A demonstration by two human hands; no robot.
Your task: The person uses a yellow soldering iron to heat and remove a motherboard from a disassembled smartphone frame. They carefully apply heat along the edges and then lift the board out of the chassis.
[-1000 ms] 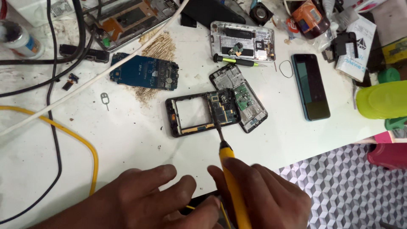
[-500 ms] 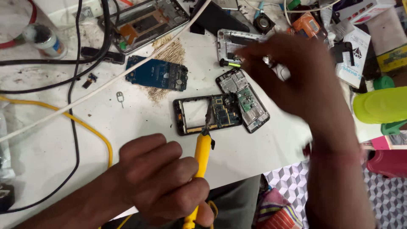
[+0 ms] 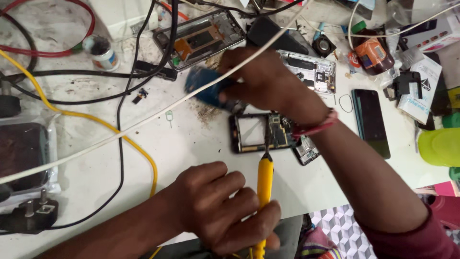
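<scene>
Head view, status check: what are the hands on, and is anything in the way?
Left hand grips yellow screwdriver, tip on the open phone frame. Right hand holds blue circuit board. White cable crosses the bench over the hand.

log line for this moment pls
left hand: holds yellow screwdriver, tip on phone frame | right hand: grips blue circuit board

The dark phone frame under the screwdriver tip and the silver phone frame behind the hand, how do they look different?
The dark phone frame lies in plain view with a pale open window; the silver phone frame is partly covered by the right hand. The dark one has the yellow screwdriver, held by the left hand, at it; nothing touches the silver one's visible part. Both lie flat, opened, on the white table.
</scene>
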